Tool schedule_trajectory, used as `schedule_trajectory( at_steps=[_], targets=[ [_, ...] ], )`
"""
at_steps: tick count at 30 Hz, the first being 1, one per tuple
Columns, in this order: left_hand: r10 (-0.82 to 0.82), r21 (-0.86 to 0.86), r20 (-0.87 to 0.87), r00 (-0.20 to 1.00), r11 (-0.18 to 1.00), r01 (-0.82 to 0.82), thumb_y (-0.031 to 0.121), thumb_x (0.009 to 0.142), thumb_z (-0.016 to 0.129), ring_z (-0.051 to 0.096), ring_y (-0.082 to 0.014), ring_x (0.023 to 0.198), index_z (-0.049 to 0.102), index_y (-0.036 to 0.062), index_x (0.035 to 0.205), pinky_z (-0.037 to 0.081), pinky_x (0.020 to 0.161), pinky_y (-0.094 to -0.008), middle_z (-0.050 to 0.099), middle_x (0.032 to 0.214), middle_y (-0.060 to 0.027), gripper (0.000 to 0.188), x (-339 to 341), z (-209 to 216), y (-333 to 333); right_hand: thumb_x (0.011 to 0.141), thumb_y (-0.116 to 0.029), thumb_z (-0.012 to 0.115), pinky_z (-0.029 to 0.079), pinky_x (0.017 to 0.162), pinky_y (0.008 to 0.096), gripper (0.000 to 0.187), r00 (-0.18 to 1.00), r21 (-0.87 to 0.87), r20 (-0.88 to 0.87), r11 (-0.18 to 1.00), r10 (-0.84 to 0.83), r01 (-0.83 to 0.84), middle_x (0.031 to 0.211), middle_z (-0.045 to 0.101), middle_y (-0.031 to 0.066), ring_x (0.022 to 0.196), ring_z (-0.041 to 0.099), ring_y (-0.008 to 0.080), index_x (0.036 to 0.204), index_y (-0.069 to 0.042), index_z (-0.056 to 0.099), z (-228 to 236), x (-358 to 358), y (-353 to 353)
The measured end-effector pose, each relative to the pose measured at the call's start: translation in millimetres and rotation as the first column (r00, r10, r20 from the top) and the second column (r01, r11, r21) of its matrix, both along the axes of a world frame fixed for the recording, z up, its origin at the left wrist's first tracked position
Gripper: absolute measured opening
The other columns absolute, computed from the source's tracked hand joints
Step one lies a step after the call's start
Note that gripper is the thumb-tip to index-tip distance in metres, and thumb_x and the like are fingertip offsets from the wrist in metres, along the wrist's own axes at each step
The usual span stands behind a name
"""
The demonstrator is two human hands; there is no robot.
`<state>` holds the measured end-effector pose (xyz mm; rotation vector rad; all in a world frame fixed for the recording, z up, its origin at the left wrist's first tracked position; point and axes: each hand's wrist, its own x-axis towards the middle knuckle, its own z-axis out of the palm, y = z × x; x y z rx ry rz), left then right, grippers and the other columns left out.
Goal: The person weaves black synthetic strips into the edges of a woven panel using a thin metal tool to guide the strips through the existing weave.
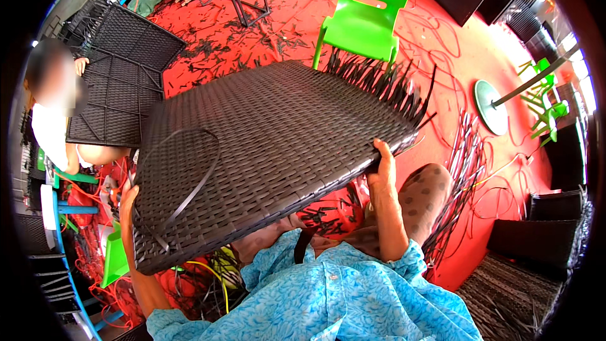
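A large dark brown woven wicker panel (271, 132) lies tilted across my lap. Loose strand ends (385, 85) stick out in a fringe along its far right edge. My left hand (129, 196) grips the panel's left edge, the fingers partly hidden by it. At the near right edge, my right hand (382, 167) holds on with the thumb on top and the other fingers underneath. One loose flat strand (201, 186) curls in a loop over the weave on the left.
Ahead stands a green plastic chair (366, 16). A person (50, 107) at the left works at another woven panel (117, 82). Cut scraps litter the red floor (278, 31). Long dark strands (464, 158) lie at my right, near a pole on a round base (491, 107).
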<state>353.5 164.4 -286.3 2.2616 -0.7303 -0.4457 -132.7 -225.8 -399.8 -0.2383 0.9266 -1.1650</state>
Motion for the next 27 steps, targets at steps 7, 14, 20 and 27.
schedule_trajectory(
  at_steps=[7,14,20,27],
  targets=[
    [0.106,-0.289,-0.407,0.907,0.927,-0.238,0.018,0.088,0.05,0.051,-0.0133,0.103,0.045,0.0035,0.131,0.038,0.091,-0.0251,0.053,0.118,-0.0034,0.046,-21.9,-127.2,90.0,0.068,-0.004,0.066,0.051,0.068,0.0329,0.035,0.994,-0.251,-0.105,0.966,0.04,-0.065,0.084,0.058,0.0066,0.074,0.059,0.0208,0.1,-0.001,0.052,104.2,42.0,-4.9],
    [0.044,-0.428,-0.512,0.858,0.853,-0.299,0.018,0.088,0.05,0.051,-0.0128,0.101,0.046,0.0032,0.13,0.039,0.09,-0.0248,0.054,0.117,-0.003,0.045,-39.7,-179.7,72.1,0.073,-0.007,0.065,0.052,0.078,0.0367,0.036,0.991,-0.347,-0.131,0.934,0.034,-0.078,0.099,0.063,0.0111,0.085,0.062,0.0235,0.107,-0.001,0.057,140.6,21.5,18.8],
    [-0.144,-0.54,-0.459,0.877,0.828,-0.147,0.017,0.088,0.051,0.052,-0.0124,0.1,0.046,0.003,0.13,0.039,0.089,-0.0245,0.054,0.115,-0.0026,0.044,-28.7,-167.3,-29.0,0.078,-0.018,0.061,0.048,0.087,0.0402,0.038,0.995,-0.352,-0.054,0.934,-0.078,0.055,0.106,0.062,0.0107,0.096,0.06,0.0249,0.111,-0.002,0.056,130.5,-76.7,51.0],
    [-0.251,-0.417,-0.312,0.917,0.903,0.105,0.018,0.089,0.053,0.048,-0.0121,0.106,0.047,0.0028,0.128,0.035,0.094,-0.0259,0.053,0.116,-0.0011,0.042,-79.4,-96.9,-174.0,0.078,-0.021,0.063,0.048,0.087,0.0411,0.039,0.953,-0.224,-0.067,0.936,-0.294,0.273,0.108,0.062,0.0093,0.096,0.06,0.0244,0.111,-0.002,0.056,75.6,-166.5,57.7]
  ],
)
